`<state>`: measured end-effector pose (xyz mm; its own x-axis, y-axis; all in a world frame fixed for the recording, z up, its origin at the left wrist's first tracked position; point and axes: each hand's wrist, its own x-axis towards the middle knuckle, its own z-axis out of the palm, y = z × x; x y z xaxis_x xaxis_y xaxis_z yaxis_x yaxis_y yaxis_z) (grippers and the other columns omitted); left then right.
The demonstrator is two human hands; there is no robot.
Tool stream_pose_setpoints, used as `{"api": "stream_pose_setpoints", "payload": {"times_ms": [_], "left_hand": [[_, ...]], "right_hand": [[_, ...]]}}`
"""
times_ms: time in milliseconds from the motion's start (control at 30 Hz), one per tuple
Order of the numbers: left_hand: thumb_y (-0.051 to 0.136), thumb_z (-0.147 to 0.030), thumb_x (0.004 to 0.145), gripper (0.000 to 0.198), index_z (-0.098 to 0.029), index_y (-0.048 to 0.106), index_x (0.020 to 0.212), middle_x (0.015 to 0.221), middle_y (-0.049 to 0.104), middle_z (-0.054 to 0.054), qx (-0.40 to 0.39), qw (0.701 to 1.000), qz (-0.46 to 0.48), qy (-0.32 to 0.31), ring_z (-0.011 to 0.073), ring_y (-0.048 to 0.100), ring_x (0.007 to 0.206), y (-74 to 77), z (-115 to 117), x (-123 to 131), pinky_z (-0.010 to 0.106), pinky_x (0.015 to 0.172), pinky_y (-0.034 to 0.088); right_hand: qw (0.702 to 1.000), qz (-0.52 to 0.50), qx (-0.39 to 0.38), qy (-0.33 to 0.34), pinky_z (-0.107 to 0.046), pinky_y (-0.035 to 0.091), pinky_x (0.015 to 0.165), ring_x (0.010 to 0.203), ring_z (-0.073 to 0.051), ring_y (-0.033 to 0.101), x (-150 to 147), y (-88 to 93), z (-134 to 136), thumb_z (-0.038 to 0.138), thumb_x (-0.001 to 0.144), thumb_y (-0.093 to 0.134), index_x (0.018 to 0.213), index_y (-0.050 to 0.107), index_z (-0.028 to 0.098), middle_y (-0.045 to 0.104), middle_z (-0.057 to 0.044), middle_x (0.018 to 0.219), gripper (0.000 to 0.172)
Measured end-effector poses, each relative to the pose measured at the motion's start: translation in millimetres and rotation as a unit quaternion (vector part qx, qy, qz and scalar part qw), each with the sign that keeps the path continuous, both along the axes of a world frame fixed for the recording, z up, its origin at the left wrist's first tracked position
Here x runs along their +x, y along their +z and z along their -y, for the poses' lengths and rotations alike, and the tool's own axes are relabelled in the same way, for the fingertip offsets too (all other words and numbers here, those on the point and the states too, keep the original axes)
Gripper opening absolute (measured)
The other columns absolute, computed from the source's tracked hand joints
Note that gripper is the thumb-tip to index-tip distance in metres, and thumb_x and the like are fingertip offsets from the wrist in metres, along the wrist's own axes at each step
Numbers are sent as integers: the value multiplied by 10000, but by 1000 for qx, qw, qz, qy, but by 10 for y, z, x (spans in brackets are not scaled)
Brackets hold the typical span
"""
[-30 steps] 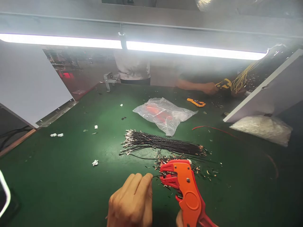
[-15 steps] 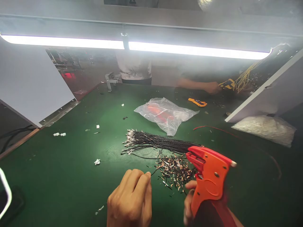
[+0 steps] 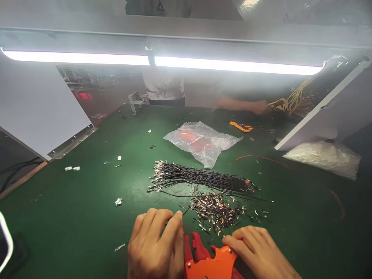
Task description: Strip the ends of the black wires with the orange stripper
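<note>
My left hand (image 3: 155, 244) is closed, its fingertips pinching a thin black wire (image 3: 186, 211) whose short end pokes out toward the scraps. Beside it, at the bottom edge, is an orange and red wire stripper (image 3: 213, 265) with its red jaws pointing up and left. My right hand (image 3: 258, 248) curls over the stripper's handle side; the grip itself is partly hidden. Just beyond both hands lies a heap of cut wire scraps (image 3: 216, 211) with copper ends. Behind that heap is a bundle of black wires (image 3: 200, 175) with metal terminals at the left ends.
A clear plastic bag (image 3: 203, 143) with something orange inside lies farther back. Near it are a yellow-orange tool (image 3: 241, 126) and a red wire (image 3: 261, 157). A filled bag (image 3: 322, 157) sits by the right panel. Across the table, a co-worker's hand (image 3: 260, 107) is near yellow wires (image 3: 295, 99).
My right hand has brought the wire stripper down and left, close beside my left hand, and turned it. The right end of the wire bundle has come into view. My left hand has barely moved.
</note>
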<state>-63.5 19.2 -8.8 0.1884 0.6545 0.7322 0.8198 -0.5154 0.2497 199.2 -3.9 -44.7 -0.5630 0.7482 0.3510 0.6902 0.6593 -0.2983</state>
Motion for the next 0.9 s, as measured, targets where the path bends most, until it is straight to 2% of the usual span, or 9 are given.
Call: {"api": "stream_pose_setpoints", "payload": {"times_ms": [67, 133, 233, 333, 433, 500, 633, 733, 900], "left_hand": [[614, -12, 861, 182, -151, 647, 974, 797, 631, 29, -3, 1000, -16, -11, 167, 522, 741, -40, 15, 26, 334, 704, 381], [606, -11, 859, 194, -151, 652, 985, 805, 635, 35, -3, 999, -29, -16, 174, 524, 750, -70, 31, 44, 333, 708, 388], [611, 3, 845, 216, -142, 653, 1000, 817, 634, 44, 5, 999, -51, -19, 177, 522, 763, -75, 37, 28, 325, 703, 400], [633, 10, 822, 251, -125, 654, 1033, 833, 640, 54, 15, 995, -86, -40, 177, 518, 767, -59, 33, -6, 315, 693, 417], [612, 5, 827, 249, -110, 652, 1044, 844, 650, 70, 26, 991, -108, -74, 187, 519, 769, -60, 54, 25, 314, 676, 432], [588, 9, 839, 232, -114, 653, 1024, 850, 664, 75, 34, 989, -118, -87, 199, 532, 792, -71, 92, 87, 324, 708, 456], [535, 30, 864, 243, -138, 655, 993, 832, 686, 56, 37, 986, -131, -97, 204, 568, 825, -86, 172, 195, 341, 799, 489], [514, 9, 888, 233, -143, 659, 988, 810, 693, 44, 33, 985, -134, -103, 199, 586, 806, -86, 174, 217, 341, 800, 496], [517, -22, 907, 191, -146, 662, 917, 705, 662, 17, 73, 982, -116, -127, 167, 570, 668, -109, 107, 277, 302, 671, 472]], "right_hand": [[995, 45, 75, 45, -316, 397, 676, 683, -178, 572, -128, -159, 20, 350, 1098, 254, 1060, 635, 228, 659, -16, 800, 401], [988, 10, 142, -56, -355, 347, 694, 681, -197, 514, -275, -300, 56, 243, 1092, 130, 878, 612, 241, 621, -20, 753, 528], [983, -13, 172, -68, -386, 332, 767, 796, -217, 540, -429, -402, 107, 247, 1091, 163, 897, 615, 239, 656, -50, 860, 492], [989, -20, 131, -65, -406, 317, 817, 763, -210, 553, -447, -324, 118, 298, 1104, 142, 1031, 644, 255, 660, -15, 788, 509], [988, -94, 62, -102, -472, 295, 967, 958, -268, 607, -386, -116, 89, 486, 1071, 277, 1297, 560, 237, 711, -48, 952, 440], [972, -183, 17, -146, -411, 355, 948, 1021, -252, 605, -342, 28, 56, 377, 1038, 448, 1375, 478, 207, 694, -61, 1050, 378], [980, -176, 41, -88, -365, 352, 926, 895, -187, 653, -295, 175, -11, 83, 938, 550, 1217, 567, 207, 716, -9, 959, 306], [987, -145, 44, -56, -394, 311, 933, 784, -171, 656, -298, 166, -33, 30, 903, 561, 1062, 581, 217, 718, 27, 851, 246], [984, -149, 54, -81, -400, 337, 801, 707, -177, 581, -301, 122, -22, 12, 830, 551, 884, 558, 205, 622, 18, 762, 201]]}}
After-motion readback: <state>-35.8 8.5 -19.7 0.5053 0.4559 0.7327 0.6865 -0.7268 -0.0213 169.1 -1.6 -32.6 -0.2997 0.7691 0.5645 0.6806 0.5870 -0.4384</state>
